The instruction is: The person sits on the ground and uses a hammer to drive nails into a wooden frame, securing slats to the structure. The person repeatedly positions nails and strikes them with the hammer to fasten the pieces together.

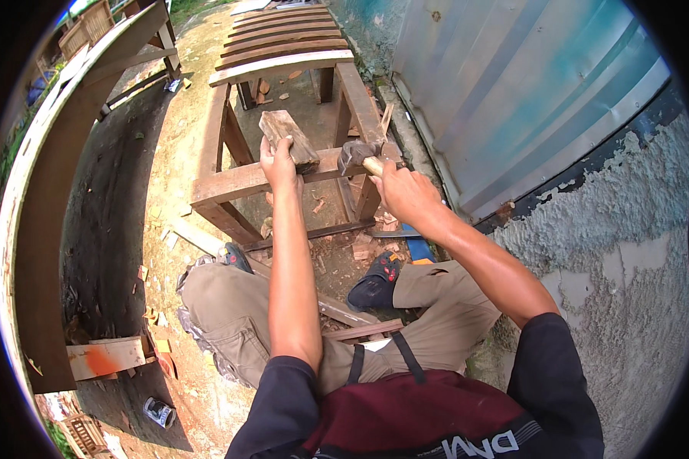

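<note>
My left hand (280, 163) is closed around a short, rough wooden block (289, 136), held above the front rail of a wooden bench frame (241, 182). In my right hand (407, 190) is a hammer (354, 156), gripped by its pale wooden handle. The dark hammer head is just right of the block, over the same rail; whether it touches the wood I cannot tell. Slats (283, 37) run across the far part of the frame, and its near part is open between the rails.
A corrugated metal sheet (513, 84) and a rough wall (612, 245) bound the right side. To the left stands a long wooden piece (46, 191). Wood chips (366, 249), a blue object (419, 249) and loose boards (344, 312) lie by my feet; a crumpled can-like container (159, 411) is lower left.
</note>
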`<action>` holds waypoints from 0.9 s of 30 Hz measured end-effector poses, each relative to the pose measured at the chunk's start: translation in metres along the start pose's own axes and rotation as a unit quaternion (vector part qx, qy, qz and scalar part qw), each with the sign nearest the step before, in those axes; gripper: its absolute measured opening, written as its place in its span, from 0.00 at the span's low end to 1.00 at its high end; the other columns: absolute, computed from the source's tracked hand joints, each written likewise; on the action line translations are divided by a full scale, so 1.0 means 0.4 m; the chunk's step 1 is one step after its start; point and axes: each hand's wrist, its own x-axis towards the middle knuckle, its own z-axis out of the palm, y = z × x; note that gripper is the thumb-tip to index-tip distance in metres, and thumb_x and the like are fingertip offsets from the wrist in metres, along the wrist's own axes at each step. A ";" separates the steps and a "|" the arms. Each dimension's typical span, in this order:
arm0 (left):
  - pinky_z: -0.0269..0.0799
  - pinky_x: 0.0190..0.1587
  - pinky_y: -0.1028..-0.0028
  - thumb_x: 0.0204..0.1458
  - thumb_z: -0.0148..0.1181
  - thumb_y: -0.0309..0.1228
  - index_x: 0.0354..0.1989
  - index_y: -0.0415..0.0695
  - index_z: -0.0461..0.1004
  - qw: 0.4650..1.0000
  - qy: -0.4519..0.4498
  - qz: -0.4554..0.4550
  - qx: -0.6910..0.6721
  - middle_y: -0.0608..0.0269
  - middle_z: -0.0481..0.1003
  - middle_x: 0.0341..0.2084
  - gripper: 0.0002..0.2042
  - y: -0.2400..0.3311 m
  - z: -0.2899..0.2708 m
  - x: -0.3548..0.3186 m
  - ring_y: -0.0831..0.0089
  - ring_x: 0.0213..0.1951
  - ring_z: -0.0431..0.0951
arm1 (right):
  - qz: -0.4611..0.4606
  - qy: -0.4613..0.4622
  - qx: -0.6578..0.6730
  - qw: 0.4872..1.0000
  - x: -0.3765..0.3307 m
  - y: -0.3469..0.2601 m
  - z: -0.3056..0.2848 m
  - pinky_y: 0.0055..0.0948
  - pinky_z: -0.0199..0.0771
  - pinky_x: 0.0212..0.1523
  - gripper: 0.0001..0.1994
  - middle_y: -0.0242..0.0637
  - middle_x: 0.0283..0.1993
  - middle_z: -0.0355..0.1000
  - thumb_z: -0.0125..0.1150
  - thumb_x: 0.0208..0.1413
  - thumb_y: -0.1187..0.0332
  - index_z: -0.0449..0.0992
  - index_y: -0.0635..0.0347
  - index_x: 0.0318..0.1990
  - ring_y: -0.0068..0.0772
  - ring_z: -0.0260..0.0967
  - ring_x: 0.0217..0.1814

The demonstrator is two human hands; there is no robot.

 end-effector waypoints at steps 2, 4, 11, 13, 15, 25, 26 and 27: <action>0.73 0.52 0.68 0.53 0.56 0.22 0.59 0.31 0.66 1.000 -0.013 -0.016 -0.005 0.56 0.76 0.49 0.23 0.011 -0.016 0.001 0.67 0.47 0.78 | 0.008 -0.023 0.011 1.000 -0.007 -0.046 -0.006 0.57 0.76 0.29 0.18 0.60 0.24 0.74 0.50 0.69 0.58 0.67 0.71 0.40 0.66 0.76 0.28; 0.74 0.52 0.67 0.53 0.57 0.24 0.58 0.31 0.68 1.000 -0.010 -0.012 0.004 0.55 0.76 0.47 0.22 0.012 -0.011 0.004 0.66 0.46 0.78 | -0.012 -0.024 0.013 1.000 -0.031 -0.074 -0.012 0.57 0.76 0.29 0.19 0.60 0.24 0.74 0.49 0.69 0.58 0.66 0.71 0.40 0.66 0.75 0.28; 0.73 0.53 0.68 0.52 0.59 0.25 0.61 0.30 0.63 0.999 -0.009 -0.043 0.016 0.54 0.75 0.49 0.26 0.014 0.003 -0.001 0.66 0.49 0.77 | 0.002 0.002 0.187 0.982 -0.031 0.071 -0.069 0.48 0.69 0.24 0.23 0.55 0.21 0.69 0.49 0.70 0.54 0.70 0.73 0.42 0.55 0.68 0.18; 0.71 0.56 0.69 0.52 0.60 0.24 0.68 0.27 0.56 0.998 -0.017 -0.035 0.049 0.51 0.73 0.54 0.34 0.011 -0.001 -0.005 0.65 0.53 0.75 | 0.038 0.023 0.290 0.956 -0.010 0.084 -0.116 0.32 0.62 0.16 0.24 0.38 0.22 0.64 0.47 0.71 0.50 0.71 0.68 0.43 0.30 0.61 0.14; 0.71 0.56 0.69 0.52 0.60 0.24 0.68 0.27 0.55 0.998 -0.026 -0.039 0.053 0.50 0.73 0.54 0.34 0.020 -0.015 -0.003 0.65 0.53 0.75 | 0.116 0.012 0.440 0.890 0.008 0.030 -0.240 0.20 0.56 0.12 0.25 0.25 0.23 0.60 0.43 0.72 0.48 0.71 0.65 0.44 0.14 0.56 0.14; 0.72 0.56 0.69 0.52 0.60 0.23 0.67 0.28 0.59 0.996 -0.045 -0.050 0.062 0.51 0.74 0.54 0.32 0.011 -0.019 0.017 0.66 0.51 0.77 | 0.202 -0.180 0.305 0.913 0.106 0.100 -0.266 0.24 0.59 0.13 0.27 0.28 0.23 0.59 0.42 0.71 0.44 0.68 0.65 0.39 0.18 0.56 0.15; 0.72 0.55 0.69 0.52 0.59 0.23 0.66 0.29 0.60 0.995 -0.036 -0.064 0.064 0.51 0.75 0.53 0.31 0.013 -0.023 0.003 0.66 0.51 0.77 | 0.188 -0.144 0.325 0.915 0.116 0.095 -0.298 0.24 0.59 0.13 0.27 0.27 0.23 0.59 0.42 0.71 0.44 0.68 0.65 0.40 0.17 0.55 0.15; 0.72 0.55 0.69 0.52 0.59 0.23 0.66 0.29 0.60 0.996 -0.040 -0.057 0.064 0.52 0.75 0.53 0.31 0.017 -0.018 0.005 0.66 0.50 0.77 | 0.174 -0.109 0.345 0.916 0.126 0.086 -0.341 0.23 0.58 0.13 0.27 0.27 0.23 0.59 0.41 0.71 0.44 0.68 0.64 0.40 0.16 0.55 0.15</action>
